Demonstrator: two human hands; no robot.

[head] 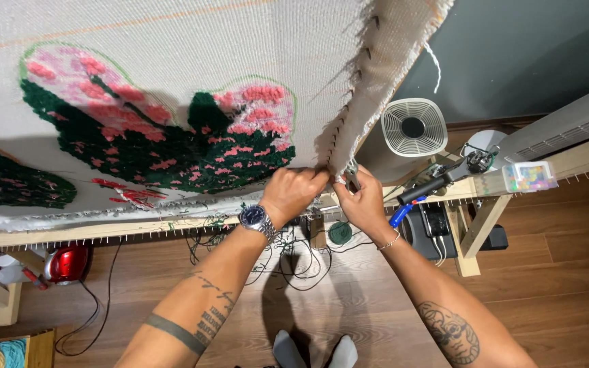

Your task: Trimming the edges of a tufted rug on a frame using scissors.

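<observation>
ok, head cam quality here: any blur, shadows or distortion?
Head view: sharp overall, both hands crisp, left hand, right hand; soft shadows fall on the wood floor below the arms; wide-angle bend shows in the frame rail; no strong glare.

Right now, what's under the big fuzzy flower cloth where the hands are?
Under the cloth runs a wooden frame bar. Below it, dark cords tangle on the wood floor. The left hand and right hand cover the cloth's bottom corner, so that spot is hidden.
</observation>
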